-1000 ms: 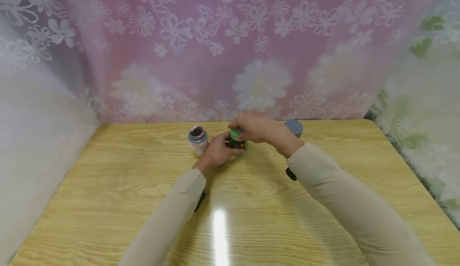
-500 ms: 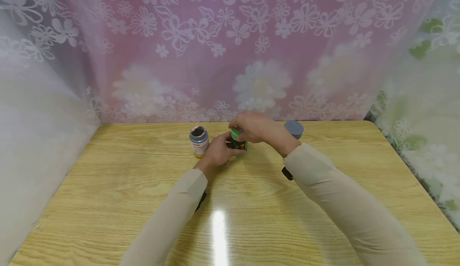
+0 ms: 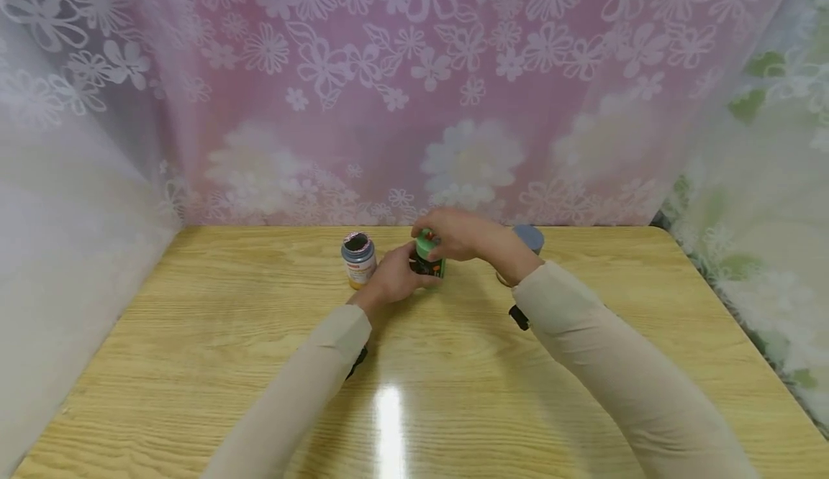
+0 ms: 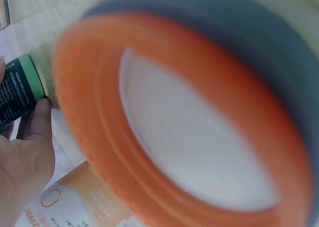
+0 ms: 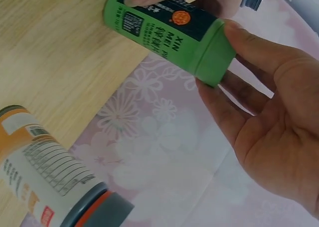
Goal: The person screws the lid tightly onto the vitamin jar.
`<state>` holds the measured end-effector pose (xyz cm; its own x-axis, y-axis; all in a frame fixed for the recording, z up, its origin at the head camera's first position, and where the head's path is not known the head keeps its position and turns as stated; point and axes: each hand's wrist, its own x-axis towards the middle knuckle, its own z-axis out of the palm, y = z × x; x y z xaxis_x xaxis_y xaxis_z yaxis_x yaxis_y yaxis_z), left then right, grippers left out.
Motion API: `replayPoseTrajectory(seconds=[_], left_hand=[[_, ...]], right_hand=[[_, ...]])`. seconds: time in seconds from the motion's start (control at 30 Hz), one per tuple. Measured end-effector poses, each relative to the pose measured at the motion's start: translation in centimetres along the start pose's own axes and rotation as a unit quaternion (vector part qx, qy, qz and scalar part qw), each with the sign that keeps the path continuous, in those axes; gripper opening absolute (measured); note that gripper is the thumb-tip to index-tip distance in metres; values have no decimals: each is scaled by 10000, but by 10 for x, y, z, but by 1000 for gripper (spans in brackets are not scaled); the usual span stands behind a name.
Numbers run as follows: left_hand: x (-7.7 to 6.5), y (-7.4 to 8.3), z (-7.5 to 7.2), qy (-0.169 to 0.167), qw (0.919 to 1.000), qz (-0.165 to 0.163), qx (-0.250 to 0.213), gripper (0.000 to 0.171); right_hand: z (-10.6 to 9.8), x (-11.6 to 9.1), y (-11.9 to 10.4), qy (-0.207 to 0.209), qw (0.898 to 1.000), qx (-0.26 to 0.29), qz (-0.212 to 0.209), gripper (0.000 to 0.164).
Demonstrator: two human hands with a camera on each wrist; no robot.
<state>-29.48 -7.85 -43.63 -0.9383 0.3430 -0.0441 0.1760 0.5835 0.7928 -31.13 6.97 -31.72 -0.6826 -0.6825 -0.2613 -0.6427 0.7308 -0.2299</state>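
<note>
A green jar (image 5: 159,30) with a black label stands near the table's far edge, tipped in the wrist views only by camera angle. My left hand (image 3: 393,276) grips its body from the left, thumb in front. From above, my right hand (image 3: 458,233) holds its green lid (image 3: 426,247) between thumb and fingers; the lid sits on the jar. Left of it is an open white jar (image 3: 360,269) with a grey neck and a ragged seal edge. Very close in the left wrist view is a grey lid with an orange inner ring (image 4: 89,87); what supports it is hidden.
To the right, partly behind my right forearm, a white-and-orange jar (image 5: 50,172) stands with its grey lid (image 3: 529,237) on. A flowered curtain (image 3: 363,126) borders the far edge of the wooden table (image 3: 227,306).
The head view has tilted up slightly. Both hands stay at the green jar, with only a small shift of the right hand and forearm.
</note>
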Motion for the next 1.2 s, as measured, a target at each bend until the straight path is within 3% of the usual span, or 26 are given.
replayPoseTrajectory(seconds=[0.3,0.5,0.63,0.73,0.8,0.83,0.87,0.97,1.0,1.03,1.1,1.2], left_hand=[[-5,2,3,233,9996,-143,114,79],[-12,17,-2,485,9964,-150,680,103],[-29,34,-7,737,9934,-99,873,99],[-51,44,-10,1065,9886,272,1034,87],[-68,47,-14,1361,9760,798,1502,79],[-75,47,-17,1519,9634,1180,1865,75],[-82,46,-21,1701,9452,1560,2310,72],[-96,39,-36,2346,8766,2475,3396,66],[-98,36,-42,2525,8594,2637,3579,65],[-100,33,-49,2661,8484,2720,3679,65],[-103,27,-63,2841,8439,2651,3700,68],[-107,18,-82,2917,8561,2287,3601,74]], right_hand=[[7,-5,10,143,9996,-43,-247,49],[10,-9,19,332,9986,366,-206,66],[10,-21,24,440,9967,670,-105,74],[13,-32,26,706,9952,672,29,76],[15,-40,27,988,9942,434,43,78],[17,-44,26,1125,9933,260,37,79],[19,-48,25,1262,9920,63,24,79],[27,-60,19,1488,9877,-482,75,80],[29,-63,16,1512,9866,-602,97,80],[32,-66,13,1539,9854,-716,110,80],[39,-70,6,1560,9839,-862,126,81],[48,-72,-4,1582,9827,-965,44,80]])
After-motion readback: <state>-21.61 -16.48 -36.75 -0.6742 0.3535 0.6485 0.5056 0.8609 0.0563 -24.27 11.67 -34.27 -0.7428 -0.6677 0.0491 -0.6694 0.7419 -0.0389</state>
